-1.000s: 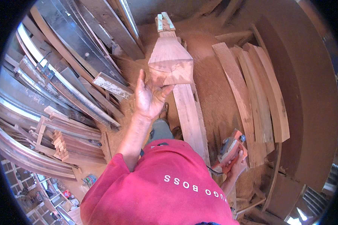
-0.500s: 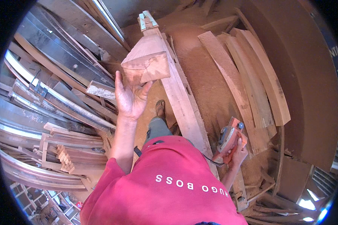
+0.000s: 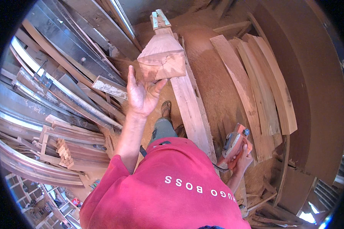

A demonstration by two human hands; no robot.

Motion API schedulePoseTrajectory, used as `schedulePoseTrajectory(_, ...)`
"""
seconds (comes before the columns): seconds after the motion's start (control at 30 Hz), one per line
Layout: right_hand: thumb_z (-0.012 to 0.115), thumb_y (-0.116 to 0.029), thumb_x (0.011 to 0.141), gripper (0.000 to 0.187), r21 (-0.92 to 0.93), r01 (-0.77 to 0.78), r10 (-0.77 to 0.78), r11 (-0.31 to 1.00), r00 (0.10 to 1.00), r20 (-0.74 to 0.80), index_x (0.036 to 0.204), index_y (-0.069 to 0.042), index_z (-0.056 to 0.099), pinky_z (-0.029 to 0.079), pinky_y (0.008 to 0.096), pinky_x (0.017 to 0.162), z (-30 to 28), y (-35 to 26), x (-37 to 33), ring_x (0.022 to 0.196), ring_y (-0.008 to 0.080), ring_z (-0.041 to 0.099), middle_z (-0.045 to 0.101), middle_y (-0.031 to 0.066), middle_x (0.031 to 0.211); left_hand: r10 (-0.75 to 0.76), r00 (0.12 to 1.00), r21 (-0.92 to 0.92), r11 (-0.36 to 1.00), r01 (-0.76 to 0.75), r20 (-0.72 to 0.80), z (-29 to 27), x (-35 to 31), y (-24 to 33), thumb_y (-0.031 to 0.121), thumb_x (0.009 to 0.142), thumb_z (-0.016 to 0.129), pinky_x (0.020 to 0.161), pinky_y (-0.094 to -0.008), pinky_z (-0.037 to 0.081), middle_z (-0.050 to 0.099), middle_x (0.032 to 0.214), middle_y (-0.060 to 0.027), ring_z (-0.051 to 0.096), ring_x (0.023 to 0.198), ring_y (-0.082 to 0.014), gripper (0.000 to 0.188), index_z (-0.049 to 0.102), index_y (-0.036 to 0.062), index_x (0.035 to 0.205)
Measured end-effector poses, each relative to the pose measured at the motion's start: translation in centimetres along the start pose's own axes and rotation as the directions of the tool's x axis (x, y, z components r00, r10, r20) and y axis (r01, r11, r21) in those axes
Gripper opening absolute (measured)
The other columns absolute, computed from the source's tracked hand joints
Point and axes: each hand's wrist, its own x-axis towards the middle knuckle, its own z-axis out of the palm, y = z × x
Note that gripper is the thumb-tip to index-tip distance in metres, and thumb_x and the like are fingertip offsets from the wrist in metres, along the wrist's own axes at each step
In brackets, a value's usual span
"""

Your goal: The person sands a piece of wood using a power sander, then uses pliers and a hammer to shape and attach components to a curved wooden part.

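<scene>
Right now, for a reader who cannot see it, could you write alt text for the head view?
Seen from above, the left hand, palm showing, touches the lower edge of a wooden block, while the right hand grips an orange power tool. Below is a red shirt; long boards lie at right, stacked wood at left.

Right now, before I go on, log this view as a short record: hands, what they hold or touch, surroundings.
Left hand: left hand raised, palm up, fingers reaching under the block's near edge
Block: wooden block, broad end nearest, narrowing away
Right hand: right hand gripping the power tool
Tool: orange power tool, dark cord
Centre: long plank
Right side: curved timbers
Left side: stacked wood
</scene>
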Motion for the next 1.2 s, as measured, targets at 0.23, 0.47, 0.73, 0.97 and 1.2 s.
schedulePoseTrajectory(0.23, 0.07, -0.036, 0.095, 0.035, 0.009, -0.02, 0.02, 1.0, 1.0, 0.007, 0.084, -0.003, 0.065, 0.04, 0.0263, 0.041, 0.3, -0.5, -0.4, 0.047, 0.0109, 0.053, 0.056, 0.0017, 0.059, -0.02, 0.998, -0.024, 0.999, 0.022, 0.06, 0.2, 0.0, 0.0, 0.054, 0.101, 0.046, 0.095, -0.0535, 0.057, 0.052, 0.14, -0.0221, 0.061, 0.118, -0.0418, 0.069, 0.037, 0.001, 0.145)
schedulePoseTrajectory(0.47, 0.066, -0.041, 0.096, 0.037, -0.056, 0.019, -0.016, 0.998, 0.999, 0.043, 0.093, -0.003, 0.065, 0.039, 0.0259, 0.039, 0.3, 0.0, -0.1, 0.046, 0.0114, 0.052, 0.058, 0.0008, 0.064, 0.01, 1.0, -0.043, 0.999, -0.01, 0.005, -0.4, -0.2, -0.2, 0.06, 0.099, 0.044, 0.092, -0.054, 0.059, 0.052, 0.139, -0.0243, 0.063, 0.112, -0.046, 0.077, 0.032, 0.0004, 0.146)
schedulePoseTrajectory(0.73, 0.067, -0.039, 0.095, 0.036, 0.018, 0.011, -0.012, 1.0, 0.999, 0.035, 0.096, -0.003, 0.067, 0.039, 0.0252, 0.04, 1.0, 0.0, -0.6, 0.047, 0.0109, 0.053, 0.059, 0.0005, 0.066, -0.012, 1.0, -0.089, 0.996, 0.011, -0.013, 0.8, 0.3, -0.6, 0.066, 0.096, 0.045, 0.092, -0.0511, 0.06, 0.051, 0.138, -0.0262, 0.065, 0.107, -0.0466, 0.087, 0.032, -0.0037, 0.146)
schedulePoseTrajectory(0.97, 0.069, -0.031, 0.095, 0.031, 0.047, -0.002, 0.002, 0.999, 1.0, -0.005, 0.088, -0.001, 0.068, 0.039, 0.0261, 0.039, 1.2, -0.2, -0.7, 0.046, 0.0099, 0.051, 0.059, 0.002, 0.064, -0.017, 0.998, -0.053, 0.998, 0.02, 0.068, 0.8, 1.0, -0.8, 0.071, 0.095, 0.04, 0.094, -0.0471, 0.059, 0.052, 0.137, -0.0288, 0.063, 0.114, -0.0412, 0.095, 0.032, -0.0101, 0.144)
schedulePoseTrajectory(1.2, 0.071, -0.036, 0.094, 0.037, 0.017, -0.034, 0.034, 0.999, 0.999, -0.009, 0.079, -0.003, 0.062, 0.04, 0.0289, 0.038, 1.3, -0.7, -1.5, 0.043, 0.0137, 0.051, 0.055, 0.0027, 0.059, -0.032, 0.994, -0.077, 0.996, 0.041, 0.105, 1.1, 1.0, -0.8, 0.073, 0.094, 0.04, 0.098, -0.0469, 0.057, 0.052, 0.137, -0.0279, 0.063, 0.116, -0.0385, 0.097, 0.035, -0.0119, 0.142)
